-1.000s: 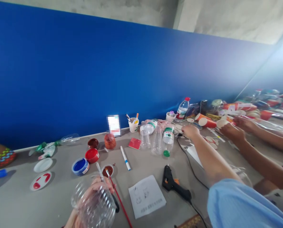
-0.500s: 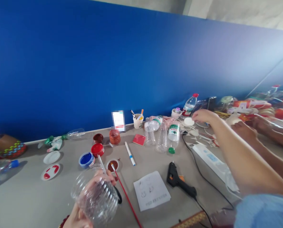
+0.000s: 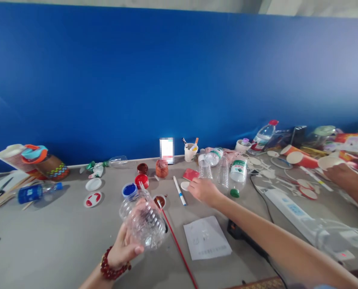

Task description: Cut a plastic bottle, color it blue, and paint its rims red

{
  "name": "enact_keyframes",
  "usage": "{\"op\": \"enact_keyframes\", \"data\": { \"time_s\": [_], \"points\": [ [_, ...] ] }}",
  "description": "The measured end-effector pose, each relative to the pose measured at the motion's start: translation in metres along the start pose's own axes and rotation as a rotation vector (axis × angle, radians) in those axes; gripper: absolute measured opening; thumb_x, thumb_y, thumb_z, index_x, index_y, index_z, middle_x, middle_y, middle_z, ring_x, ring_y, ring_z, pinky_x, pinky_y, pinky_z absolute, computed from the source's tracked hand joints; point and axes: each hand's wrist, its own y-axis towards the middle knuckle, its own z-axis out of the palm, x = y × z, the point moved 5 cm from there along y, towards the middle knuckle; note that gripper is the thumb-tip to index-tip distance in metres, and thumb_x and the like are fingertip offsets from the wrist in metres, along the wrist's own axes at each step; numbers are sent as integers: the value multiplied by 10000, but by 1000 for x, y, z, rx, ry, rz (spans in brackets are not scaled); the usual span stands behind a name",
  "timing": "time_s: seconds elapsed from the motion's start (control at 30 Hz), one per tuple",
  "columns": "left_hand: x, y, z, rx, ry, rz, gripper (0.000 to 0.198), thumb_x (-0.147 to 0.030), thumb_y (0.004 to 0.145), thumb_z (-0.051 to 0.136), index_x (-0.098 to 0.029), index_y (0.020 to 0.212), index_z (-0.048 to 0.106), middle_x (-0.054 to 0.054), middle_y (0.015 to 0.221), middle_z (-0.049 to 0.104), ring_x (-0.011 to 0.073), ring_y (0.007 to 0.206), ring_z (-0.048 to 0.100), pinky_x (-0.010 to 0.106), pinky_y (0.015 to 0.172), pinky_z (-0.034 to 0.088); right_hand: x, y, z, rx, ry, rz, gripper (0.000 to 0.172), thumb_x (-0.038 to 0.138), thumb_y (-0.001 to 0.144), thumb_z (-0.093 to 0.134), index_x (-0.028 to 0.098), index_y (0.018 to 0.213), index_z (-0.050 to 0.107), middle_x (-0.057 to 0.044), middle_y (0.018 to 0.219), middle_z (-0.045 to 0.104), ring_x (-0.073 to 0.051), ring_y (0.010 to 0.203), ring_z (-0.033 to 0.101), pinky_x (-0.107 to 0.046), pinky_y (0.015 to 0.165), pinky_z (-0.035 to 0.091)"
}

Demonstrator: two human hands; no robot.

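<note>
My left hand [image 3: 124, 245], a red bead bracelet at its wrist, is closed around a clear ribbed plastic bottle piece [image 3: 147, 224]. A pale slim stick pokes up by that hand's fingers; its kind is unclear. My right hand [image 3: 201, 189] pinches a small white paper disc [image 3: 185, 186] just above the table. Close to the disc are a white marker with a blue band [image 3: 179, 190] and a red square [image 3: 191, 174]. Right of the bottle piece, a red-handled paintbrush [image 3: 179, 245] rests with its tip on a lid of brown paint [image 3: 160, 201].
Open blue paint [image 3: 130, 190] and red paint [image 3: 142, 181] stand beyond my left hand. A paper with drawings [image 3: 207, 239] lies by a black glue gun [image 3: 237, 230], partly under my right arm. Plastic bottles [image 3: 238, 172], a power strip [image 3: 293, 208] and another person's hand [image 3: 344, 180] are at right.
My right hand has carried the white disc leftward from the scraps by the red-capped bottle to beside the marker. My left hand keeps hold of the bottle piece. The view has turned left.
</note>
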Motion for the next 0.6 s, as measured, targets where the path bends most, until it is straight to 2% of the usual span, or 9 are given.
{"op": "enact_keyframes", "data": {
  "time_s": [0.07, 0.13, 0.23, 0.3, 0.37, 0.47, 0.6],
  "points": [
    [-3, 1, 3, 55, 48, -4, 835, -544, 559, 860, -253, 1306, 624, 156, 1274, 630, 418, 1184, 568, 579, 1064, 399, -3, 2, 5, 0, 17, 10, 166, 121, 915, 537, 153, 826, 674, -110, 866, 700, -215, 877, 592, -293, 723, 420],
    [-9, 2, 4, 61, 78, 6, 810, -569, 564, 851, -258, 1282, 642, 147, 1241, 640, 410, 1168, 576, 567, 1050, 418, -7, -4, 1, -13, 49, 39, 139, 174, 919, 563, 155, 842, 678, -113, 908, 707, -222, 909, 596, -295, 740, 416],
    [-16, 5, 5, 51, 51, 27, 779, -577, 554, 852, -276, 1247, 663, 132, 1203, 655, 417, 1164, 581, 577, 1049, 423, -4, -20, -11, -43, 117, 150, 229, 248, 968, 498, 163, 890, 695, -107, 922, 716, -220, 902, 612, -287, 721, 402],
    [-18, 7, 4, 42, 0, 45, 760, -581, 546, 849, -289, 1226, 673, 127, 1200, 665, 433, 1193, 569, 602, 1073, 395, 11, -30, -14, -31, 186, 225, 284, 280, 988, 452, 190, 900, 707, -64, 825, 722, -185, 781, 628, -263, 659, 383],
    [-19, 8, 2, 16, -59, 48, 734, -580, 558, 836, -300, 1217, 674, 126, 1219, 667, 442, 1223, 555, 624, 1086, 374, 36, -35, -8, 50, 304, 239, 239, 347, 958, 516, 235, 879, 711, -1, 746, 727, -144, 656, 630, -227, 578, 355],
    [-18, 8, -4, -48, -110, 32, 729, -561, 579, 816, -299, 1241, 655, 131, 1272, 649, 443, 1242, 548, 634, 1082, 379, 73, -34, 10, 182, 466, 289, 198, 413, 890, 612, 248, 869, 718, 1, 743, 736, -158, 674, 649, -230, 578, 344],
    [-15, 7, -15, -108, -115, 45, 806, -565, 557, 799, -277, 1287, 618, 144, 1323, 621, 451, 1258, 534, 630, 1072, 401, 96, -25, 27, 209, 496, 345, 258, 477, 825, 661, 233, 892, 711, -25, 766, 733, -185, 692, 644, -249, 569, 306]
  ]
}}
